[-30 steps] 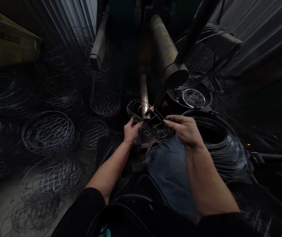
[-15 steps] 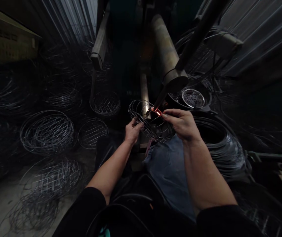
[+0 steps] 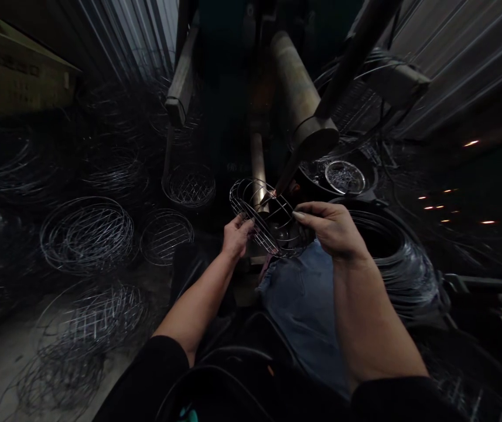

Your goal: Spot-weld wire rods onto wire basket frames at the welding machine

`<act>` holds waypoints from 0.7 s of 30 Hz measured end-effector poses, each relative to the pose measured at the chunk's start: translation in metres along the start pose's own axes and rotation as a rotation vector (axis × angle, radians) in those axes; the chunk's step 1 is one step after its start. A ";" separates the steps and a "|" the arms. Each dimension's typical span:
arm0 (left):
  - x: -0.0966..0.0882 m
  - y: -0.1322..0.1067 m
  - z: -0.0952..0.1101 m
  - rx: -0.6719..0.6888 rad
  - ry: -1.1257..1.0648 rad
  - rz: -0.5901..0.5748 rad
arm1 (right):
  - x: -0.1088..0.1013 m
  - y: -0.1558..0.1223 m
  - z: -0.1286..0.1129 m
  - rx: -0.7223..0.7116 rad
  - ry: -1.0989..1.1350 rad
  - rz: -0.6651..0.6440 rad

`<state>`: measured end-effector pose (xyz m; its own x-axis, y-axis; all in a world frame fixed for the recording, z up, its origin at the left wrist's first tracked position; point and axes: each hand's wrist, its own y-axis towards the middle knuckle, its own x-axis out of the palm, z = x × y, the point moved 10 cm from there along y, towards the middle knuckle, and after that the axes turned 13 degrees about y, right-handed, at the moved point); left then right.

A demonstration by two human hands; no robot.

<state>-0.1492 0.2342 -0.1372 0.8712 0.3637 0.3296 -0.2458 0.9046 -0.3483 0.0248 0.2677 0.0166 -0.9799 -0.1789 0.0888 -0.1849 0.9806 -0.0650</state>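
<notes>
My left hand [image 3: 235,235] is closed on the near left rim of a round wire rack [image 3: 265,237], which is tilted and has parallel bars across it. The rack sits around the lower metal electrode arm [image 3: 259,176] of a spot welder. My right hand [image 3: 332,228] pinches the end of a thin bent wire piece [image 3: 282,204] between thumb and forefinger. That wire's far end lies at the dark upper electrode tip [image 3: 279,186], beside the rack's upper rim. Whether wire and rack are joined there, I cannot tell.
Stacked wire racks [image 3: 87,234] and a single wire rack [image 3: 167,235] lie at left. A round dish of small metal pieces [image 3: 344,177] stands at right, behind a wire coil [image 3: 402,269]. A thick welder cylinder [image 3: 306,99] hangs above my hands. Bright sparks [image 3: 439,206] are at far right.
The red glow on the wire by my right fingers has gone. Sparks now show at far right. My right hand has shifted slightly right and down; my left hand keeps its hold.
</notes>
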 end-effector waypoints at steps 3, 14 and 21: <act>-0.001 0.003 0.000 0.009 0.004 0.011 | -0.002 0.004 0.003 -0.011 -0.001 0.014; 0.004 -0.001 0.002 0.030 -0.025 -0.030 | -0.011 -0.013 0.015 0.051 0.007 -0.099; 0.001 -0.006 -0.008 -0.051 -0.028 -0.015 | -0.010 -0.016 0.015 0.016 0.065 -0.043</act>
<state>-0.1431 0.2273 -0.1418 0.8622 0.3565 0.3598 -0.2099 0.8980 -0.3867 0.0369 0.2527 0.0020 -0.9642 -0.2144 0.1559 -0.2280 0.9707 -0.0752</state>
